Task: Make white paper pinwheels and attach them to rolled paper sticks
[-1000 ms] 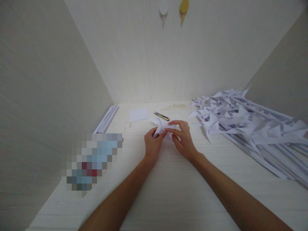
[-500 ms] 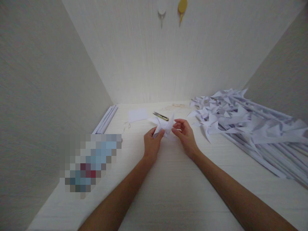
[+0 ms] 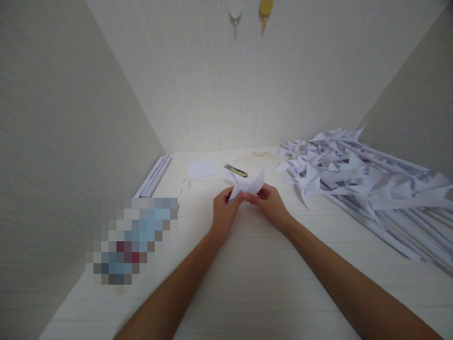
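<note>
Both hands grip one folded white paper pinwheel (image 3: 246, 185) just above the pale wood-grain table (image 3: 255, 283), near its middle: the left hand (image 3: 223, 213) closes thumb and fingers on the lower left side of the paper, and the right hand (image 3: 271, 203) pinches the lower right side, so the two sets of fingertips meet at the centre of the piece. This opposed pinch appears to keep the folded points gathered at the hub while the free vanes stand up and away from the fingers, one vane rising clearly above the right hand. Holding the piece raised rather than flat on the table probably leaves its underside reachable. In the head view, small metal thread snips (image 3: 236, 170) with a yellowish handle lie just behind the pinwheel, within short reach, and a flat white paper square (image 3: 202, 168) lies to their left. A bundle of rolled white paper sticks (image 3: 153, 176) rests along the left wall, out of the working area. A large heap of finished white paper pinwheels on sticks (image 3: 357, 179) occupies the right side of the table, well apart from the hands. Two hooks hang on the rear wall, a white hook (image 3: 235, 9) beside a yellow hook (image 3: 265, 8). A blurred patch near the left wall cannot be identified.
</note>
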A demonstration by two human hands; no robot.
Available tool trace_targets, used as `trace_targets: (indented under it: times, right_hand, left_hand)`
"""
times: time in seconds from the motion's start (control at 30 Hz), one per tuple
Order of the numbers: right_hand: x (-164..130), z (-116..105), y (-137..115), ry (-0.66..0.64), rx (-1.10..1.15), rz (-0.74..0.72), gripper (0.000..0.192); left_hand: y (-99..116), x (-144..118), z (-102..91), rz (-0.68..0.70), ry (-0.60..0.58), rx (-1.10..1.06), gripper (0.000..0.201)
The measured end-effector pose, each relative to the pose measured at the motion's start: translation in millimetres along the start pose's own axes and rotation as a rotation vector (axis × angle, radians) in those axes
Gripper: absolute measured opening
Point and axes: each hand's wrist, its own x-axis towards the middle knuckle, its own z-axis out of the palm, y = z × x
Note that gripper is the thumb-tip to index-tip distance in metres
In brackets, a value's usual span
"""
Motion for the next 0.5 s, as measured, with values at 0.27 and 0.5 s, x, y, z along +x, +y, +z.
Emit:
trace_targets:
  times: [0.27, 0.5]
  right_hand:
    - [-2.5, -0.7, -5.4, 0.071, 0.066, 0.087, 0.025]
    - [-0.8, -6.6, -4.7, -0.024, 0.114, 0.190, 0.025]
  left_hand:
    - [-2.4, 0.5, 1.3, 0.014, 0.001, -0.073, 0.033]
    - [-1.2, 3.5, -3.5, -0.003, -0.014, -0.020, 0.042]
